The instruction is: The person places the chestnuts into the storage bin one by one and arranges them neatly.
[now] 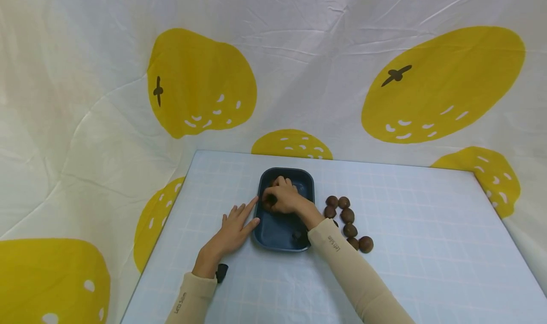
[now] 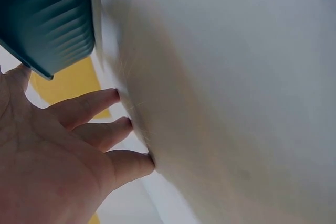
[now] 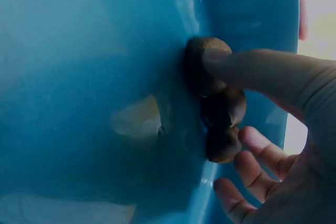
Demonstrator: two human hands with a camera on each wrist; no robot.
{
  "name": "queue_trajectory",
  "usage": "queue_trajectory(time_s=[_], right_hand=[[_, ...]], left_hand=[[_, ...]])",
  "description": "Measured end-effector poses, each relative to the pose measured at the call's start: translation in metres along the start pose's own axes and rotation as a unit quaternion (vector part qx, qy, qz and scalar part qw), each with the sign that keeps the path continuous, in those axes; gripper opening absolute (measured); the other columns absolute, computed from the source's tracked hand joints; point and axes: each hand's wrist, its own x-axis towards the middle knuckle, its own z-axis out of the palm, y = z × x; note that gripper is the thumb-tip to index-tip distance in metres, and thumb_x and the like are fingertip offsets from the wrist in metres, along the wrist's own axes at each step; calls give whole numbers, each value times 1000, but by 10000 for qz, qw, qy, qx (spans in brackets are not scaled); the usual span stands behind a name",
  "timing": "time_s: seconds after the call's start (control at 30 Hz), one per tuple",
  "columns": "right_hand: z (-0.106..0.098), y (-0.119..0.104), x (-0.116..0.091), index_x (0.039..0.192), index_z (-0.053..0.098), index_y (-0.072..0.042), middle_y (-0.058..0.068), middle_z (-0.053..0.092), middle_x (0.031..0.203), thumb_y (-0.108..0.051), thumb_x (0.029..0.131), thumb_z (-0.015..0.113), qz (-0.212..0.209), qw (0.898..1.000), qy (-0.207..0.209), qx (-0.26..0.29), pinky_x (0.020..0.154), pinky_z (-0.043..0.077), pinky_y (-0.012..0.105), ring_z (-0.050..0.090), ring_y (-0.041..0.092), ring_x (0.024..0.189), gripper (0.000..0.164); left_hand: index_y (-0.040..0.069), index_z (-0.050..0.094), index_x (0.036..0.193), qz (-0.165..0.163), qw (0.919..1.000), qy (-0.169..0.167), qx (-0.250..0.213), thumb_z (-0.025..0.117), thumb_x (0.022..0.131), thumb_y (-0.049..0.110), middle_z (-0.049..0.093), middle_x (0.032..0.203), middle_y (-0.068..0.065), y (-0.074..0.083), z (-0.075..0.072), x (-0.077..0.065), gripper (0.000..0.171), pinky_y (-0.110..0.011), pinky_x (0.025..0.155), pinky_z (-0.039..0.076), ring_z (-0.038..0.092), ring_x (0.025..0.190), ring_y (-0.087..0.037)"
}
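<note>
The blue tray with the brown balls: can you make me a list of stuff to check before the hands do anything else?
1. The blue tray sits flat on the table: ok.
2. The left hand is at the tray's side: ok, its fingers are spread, with one fingertip by the rim.
3. The grip of the right hand is at a brown ball: ok, the thumb is on it.
4. The balls by that hand are lined up: ok, three sit in a row near the tray's wall.
5. All balls are inside: not ok, several loose balls lie right of the tray.
6. Number outside: cannot tell, the right sleeve may hide some.
</note>
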Motion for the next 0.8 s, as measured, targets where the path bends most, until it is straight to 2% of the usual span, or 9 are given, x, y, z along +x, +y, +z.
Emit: queue_trajectory(time_s=[0.13, 0.37, 0.5, 0.63, 0.8], right_hand=[[-4, -2, -2, 102, 74, -31, 5, 46, 117, -30, 86, 81, -85, 9998, 187, 68, 86, 40, 45, 39, 25, 105, 17], [-27, -10, -14, 111, 74, -24, 5, 55, 118, -27, 86, 82, -256, 9974, 497, 463, 91, 42, 50, 46, 27, 112, 26], [-41, -13, -24, 113, 73, -16, 2, 65, 110, -20, 90, 78, -646, 9909, 782, 883, 94, 44, 45, 53, 23, 109, 24], [-53, -16, -38, 113, 72, -9, 5, 70, 108, -15, 90, 77, -971, 9809, 1061, 1313, 92, 47, 42, 58, 26, 106, 24], [-64, -17, -59, 116, 72, -8, 4, 67, 116, -16, 90, 77, -858, 9761, 1224, 1579, 91, 49, 47, 58, 28, 107, 27]], left_hand=[[47, 10, 159, -28, 10000, -5, 22, 33, 102, 65, 24, 162, -17, 0, 0, 0, 64, -73, 109, 0, 8, 148, -47], [45, 13, 160, -87, 10000, 2, 42, 34, 102, 65, 24, 162, -18, 2, 0, 0, 65, -73, 109, 1, 9, 148, -47], [44, 13, 160, -78, 10000, 4, 58, 34, 102, 64, 25, 161, -18, 3, 0, 0, 64, -73, 109, 1, 9, 148, -48], [44, 14, 160, -43, 10000, 31, -4, 35, 102, 63, 25, 161, -19, 2, -1, 0, 64, -74, 108, 1, 9, 147, -48], [44, 14, 160, -16, 10000, 17, -36, 35, 102, 63, 24, 161, -19, 2, -1, -1, 64, -74, 108, 0, 8, 147, -48]])
